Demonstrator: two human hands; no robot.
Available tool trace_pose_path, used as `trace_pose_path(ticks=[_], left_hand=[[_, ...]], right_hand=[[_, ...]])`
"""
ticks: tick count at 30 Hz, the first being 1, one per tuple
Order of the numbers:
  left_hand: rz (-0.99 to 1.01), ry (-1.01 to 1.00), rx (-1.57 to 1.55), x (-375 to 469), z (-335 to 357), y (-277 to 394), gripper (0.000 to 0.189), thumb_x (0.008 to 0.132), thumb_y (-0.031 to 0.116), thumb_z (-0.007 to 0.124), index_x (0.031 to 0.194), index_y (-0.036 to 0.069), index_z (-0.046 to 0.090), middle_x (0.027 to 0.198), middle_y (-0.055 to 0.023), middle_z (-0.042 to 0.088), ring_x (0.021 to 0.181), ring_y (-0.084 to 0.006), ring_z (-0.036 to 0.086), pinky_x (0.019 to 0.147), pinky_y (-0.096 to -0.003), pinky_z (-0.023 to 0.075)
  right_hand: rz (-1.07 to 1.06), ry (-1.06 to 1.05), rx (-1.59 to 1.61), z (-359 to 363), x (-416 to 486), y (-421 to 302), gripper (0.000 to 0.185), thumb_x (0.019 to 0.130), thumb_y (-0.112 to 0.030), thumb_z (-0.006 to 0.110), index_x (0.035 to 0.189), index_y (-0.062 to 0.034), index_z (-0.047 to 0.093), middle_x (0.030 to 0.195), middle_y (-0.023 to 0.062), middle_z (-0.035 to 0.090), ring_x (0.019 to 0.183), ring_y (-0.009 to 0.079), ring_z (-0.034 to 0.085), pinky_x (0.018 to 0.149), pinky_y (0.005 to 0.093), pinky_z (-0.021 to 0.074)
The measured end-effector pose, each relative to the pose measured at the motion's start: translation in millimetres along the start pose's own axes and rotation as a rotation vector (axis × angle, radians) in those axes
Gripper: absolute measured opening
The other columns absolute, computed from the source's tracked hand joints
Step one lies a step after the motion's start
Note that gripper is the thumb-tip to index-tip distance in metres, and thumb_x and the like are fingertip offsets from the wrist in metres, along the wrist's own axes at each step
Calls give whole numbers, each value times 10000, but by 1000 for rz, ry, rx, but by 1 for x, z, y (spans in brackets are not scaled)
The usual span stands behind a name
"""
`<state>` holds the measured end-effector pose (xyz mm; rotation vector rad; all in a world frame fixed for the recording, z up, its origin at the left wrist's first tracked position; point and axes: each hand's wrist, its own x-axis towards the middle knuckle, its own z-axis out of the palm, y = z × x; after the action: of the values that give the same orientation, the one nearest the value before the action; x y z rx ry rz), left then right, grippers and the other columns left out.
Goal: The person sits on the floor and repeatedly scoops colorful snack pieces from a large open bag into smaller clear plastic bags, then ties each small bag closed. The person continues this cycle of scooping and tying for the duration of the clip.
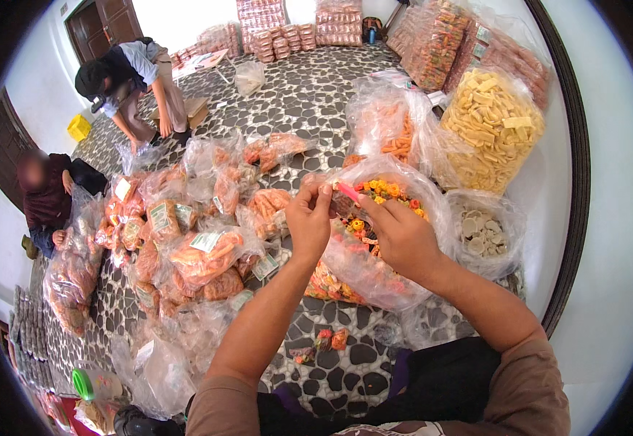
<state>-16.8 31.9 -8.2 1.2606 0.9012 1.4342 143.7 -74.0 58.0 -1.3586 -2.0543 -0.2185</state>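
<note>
My left hand (310,220) is raised over a big open clear plastic bag (436,218), thumb and fingers pinched at the top of a small clear plastic bag (342,206). In my right hand (406,237) is a narrow bright pink strip (348,191), its far end meeting the pinched plastic by my left fingertips. What the strip is made of I cannot tell. Beneath both hands, the big bag holds colourful yellow, orange and dark snack pieces (384,191). Several small filled packets (324,340) lie on the stone-patterned floor before me.
Left of my arms spreads a heap of bagged orange snacks (207,250). To the right stand a large bag of yellow chips (490,131) and a bag of pale round crackers (480,231). One person (131,82) bends over plastic; another person (46,201) sits farther left.
</note>
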Motion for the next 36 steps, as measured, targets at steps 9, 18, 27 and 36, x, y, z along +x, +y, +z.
trace_pose_path(ticks=[9,18,27,36], left_hand=[[-141,90,-195,9,5,-23,290,1046,230,648,1035,-53,714,834,-56,712,679,-101,645,623,-275,543],[-405,158,-368,14,-5,-17,250,1054,279,628,966,48,661,843,-25,663,677,-119,618,616,-281,541],[-484,-40,-317,-21,36,-12,253,1057,310,620,1068,58,623,897,-24,655,780,-103,659,618,-309,612],[-408,-181,-438,-34,46,-16,402,944,63,746,1297,-23,576,1126,-110,731,899,-136,713,707,-276,607]], right_hand=[[38,-112,-90,-5,-20,4,517,853,-25,620,1369,-59,607,987,111,667,836,283,691,688,388,580],[177,-109,-6,-6,-21,9,399,916,-78,643,1314,-58,622,1032,149,669,906,344,684,743,428,563],[352,73,305,30,-7,34,350,879,-241,771,1149,-36,685,1034,154,665,933,356,663,814,444,514],[423,176,276,48,-15,54,177,884,-149,726,982,-11,677,876,180,656,812,385,653,714,451,501]])
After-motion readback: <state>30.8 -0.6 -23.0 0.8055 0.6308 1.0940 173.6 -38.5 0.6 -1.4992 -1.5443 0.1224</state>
